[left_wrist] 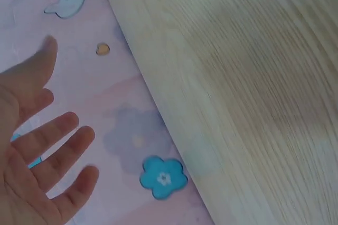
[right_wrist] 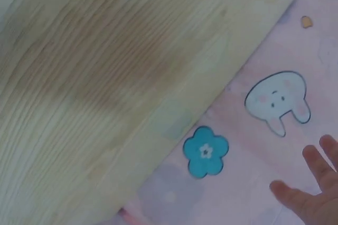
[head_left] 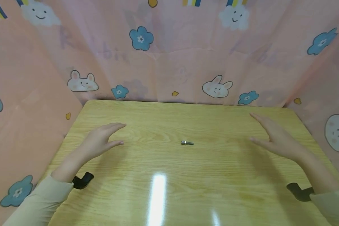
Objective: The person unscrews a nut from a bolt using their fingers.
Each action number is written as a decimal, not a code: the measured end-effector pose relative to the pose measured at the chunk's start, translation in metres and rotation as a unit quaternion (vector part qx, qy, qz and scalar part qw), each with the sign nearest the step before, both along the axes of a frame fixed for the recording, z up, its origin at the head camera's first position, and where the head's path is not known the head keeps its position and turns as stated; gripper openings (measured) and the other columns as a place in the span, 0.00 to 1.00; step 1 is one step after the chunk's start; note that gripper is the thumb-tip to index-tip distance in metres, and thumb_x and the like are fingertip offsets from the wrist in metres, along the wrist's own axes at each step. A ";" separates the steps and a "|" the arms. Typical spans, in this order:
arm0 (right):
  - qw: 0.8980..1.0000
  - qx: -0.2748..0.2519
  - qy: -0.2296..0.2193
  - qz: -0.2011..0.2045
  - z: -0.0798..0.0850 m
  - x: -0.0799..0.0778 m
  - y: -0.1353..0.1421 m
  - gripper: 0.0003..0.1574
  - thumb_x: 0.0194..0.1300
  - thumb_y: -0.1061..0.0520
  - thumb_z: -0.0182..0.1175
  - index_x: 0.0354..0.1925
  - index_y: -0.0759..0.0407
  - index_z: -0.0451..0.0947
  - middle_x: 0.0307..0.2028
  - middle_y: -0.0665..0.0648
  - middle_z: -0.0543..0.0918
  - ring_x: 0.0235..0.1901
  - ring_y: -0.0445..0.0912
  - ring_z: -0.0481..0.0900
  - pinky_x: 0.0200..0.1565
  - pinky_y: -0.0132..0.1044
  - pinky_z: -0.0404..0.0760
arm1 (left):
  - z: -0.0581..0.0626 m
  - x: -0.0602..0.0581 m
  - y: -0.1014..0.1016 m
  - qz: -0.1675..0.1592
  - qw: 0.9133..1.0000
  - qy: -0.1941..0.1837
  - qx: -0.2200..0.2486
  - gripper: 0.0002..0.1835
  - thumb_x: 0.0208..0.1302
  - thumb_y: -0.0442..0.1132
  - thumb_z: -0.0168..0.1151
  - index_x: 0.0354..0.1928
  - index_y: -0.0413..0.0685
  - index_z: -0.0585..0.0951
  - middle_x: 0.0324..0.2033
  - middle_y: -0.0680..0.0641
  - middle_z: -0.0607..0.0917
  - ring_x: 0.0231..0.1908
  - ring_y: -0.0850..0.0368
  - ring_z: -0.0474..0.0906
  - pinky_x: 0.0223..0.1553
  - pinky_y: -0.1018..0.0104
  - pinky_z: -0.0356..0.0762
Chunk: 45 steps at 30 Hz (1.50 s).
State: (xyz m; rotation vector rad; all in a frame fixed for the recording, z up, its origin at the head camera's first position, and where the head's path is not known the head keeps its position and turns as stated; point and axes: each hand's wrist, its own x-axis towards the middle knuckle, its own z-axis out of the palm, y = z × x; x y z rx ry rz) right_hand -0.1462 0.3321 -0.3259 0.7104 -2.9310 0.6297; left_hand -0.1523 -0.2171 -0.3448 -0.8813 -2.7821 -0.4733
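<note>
A small metal bolt (head_left: 187, 142) with a nut near its head lies on its side on the wooden table (head_left: 169, 175), around the middle. My left hand (head_left: 103, 139) hovers over the table's left part, thumb and fingers spread apart with nothing between them. Over the right part, my right hand (head_left: 277, 138) is held the same way, empty and facing inward. Both hands are well apart from the bolt. In the left wrist view the left hand (left_wrist: 45, 151) shows relaxed fingers. Only part of the right hand (right_wrist: 311, 193) appears in the right wrist view.
A pink curtain (head_left: 164, 62) printed with rabbits, clouds and flowers hangs behind the table and along both sides. Dark wrist-worn pieces stick out by the left sleeve (head_left: 83, 181) and right sleeve (head_left: 299, 192). Bright light reflects off the tabletop's front.
</note>
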 end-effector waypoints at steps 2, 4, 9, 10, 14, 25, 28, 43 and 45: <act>0.999 -0.050 -0.014 0.001 0.002 -0.001 -0.006 0.48 0.59 0.56 0.65 0.71 0.57 0.53 0.64 0.68 0.62 0.60 0.66 0.60 0.53 0.67 0.60 | 0.000 -0.002 0.010 0.001 0.998 -0.037 0.041 0.31 0.54 0.42 0.69 0.60 0.44 0.73 0.54 0.40 0.78 0.48 0.44 0.77 0.44 0.50 0.77; 0.997 -0.074 -0.014 0.001 0.002 -0.001 -0.013 0.43 0.59 0.58 0.65 0.68 0.59 0.58 0.63 0.65 0.66 0.57 0.62 0.65 0.50 0.63 0.65 | 0.000 -0.004 0.020 0.008 0.995 -0.066 0.072 0.29 0.55 0.41 0.69 0.60 0.45 0.73 0.54 0.42 0.78 0.46 0.47 0.78 0.40 0.53 0.79; 0.996 -0.091 -0.013 -0.007 -0.005 -0.005 -0.029 0.33 0.60 0.58 0.64 0.62 0.58 0.68 0.57 0.57 0.75 0.51 0.47 0.70 0.48 0.43 0.72 | -0.005 -0.008 0.041 0.015 0.985 -0.120 0.120 0.28 0.56 0.39 0.67 0.60 0.44 0.73 0.54 0.43 0.78 0.43 0.51 0.79 0.37 0.58 0.80; 0.995 -0.094 -0.018 -0.011 -0.006 -0.007 -0.032 0.31 0.60 0.57 0.64 0.61 0.58 0.69 0.55 0.56 0.76 0.50 0.44 0.71 0.47 0.38 0.72 | -0.007 -0.008 0.045 0.014 0.984 -0.128 0.126 0.28 0.57 0.38 0.67 0.60 0.43 0.73 0.54 0.43 0.78 0.42 0.51 0.79 0.37 0.59 0.80; 0.994 -0.107 -0.033 -0.002 -0.015 -0.012 -0.043 0.27 0.62 0.56 0.62 0.59 0.59 0.72 0.51 0.57 0.78 0.46 0.41 0.73 0.44 0.27 0.72 | -0.016 -0.011 0.059 0.005 0.980 -0.147 0.134 0.27 0.57 0.38 0.67 0.59 0.42 0.74 0.53 0.41 0.78 0.39 0.52 0.80 0.34 0.63 0.80; 0.978 -0.170 -0.120 0.018 -0.044 -0.025 -0.076 0.26 0.62 0.54 0.63 0.56 0.63 0.74 0.47 0.63 0.78 0.45 0.53 0.76 0.46 0.48 0.77 | -0.045 -0.013 0.103 -0.031 0.976 -0.160 0.145 0.21 0.58 0.37 0.66 0.53 0.41 0.77 0.50 0.43 0.79 0.41 0.51 0.78 0.32 0.71 0.78; 0.973 -0.186 -0.137 0.022 -0.053 -0.028 -0.083 0.26 0.61 0.55 0.64 0.55 0.66 0.74 0.47 0.65 0.78 0.45 0.53 0.77 0.46 0.46 0.78 | -0.051 -0.015 0.112 -0.036 0.974 -0.163 0.151 0.20 0.58 0.37 0.66 0.53 0.41 0.78 0.50 0.43 0.79 0.40 0.52 0.78 0.33 0.70 0.78; 0.958 -0.226 -0.176 0.000 -0.076 -0.039 -0.110 0.26 0.60 0.57 0.64 0.54 0.67 0.74 0.46 0.65 0.80 0.45 0.53 0.76 0.47 0.44 0.78 | -0.071 -0.033 0.151 -0.052 0.960 -0.216 0.168 0.21 0.58 0.36 0.66 0.54 0.39 0.77 0.45 0.40 0.81 0.39 0.52 0.79 0.38 0.69 0.78; 0.958 -0.225 -0.178 0.002 -0.077 -0.041 -0.114 0.25 0.60 0.57 0.65 0.53 0.67 0.75 0.45 0.65 0.80 0.45 0.53 0.76 0.47 0.46 0.78 | -0.072 -0.034 0.156 -0.052 0.961 -0.218 0.164 0.21 0.59 0.36 0.65 0.54 0.39 0.77 0.47 0.41 0.80 0.41 0.52 0.79 0.40 0.67 0.78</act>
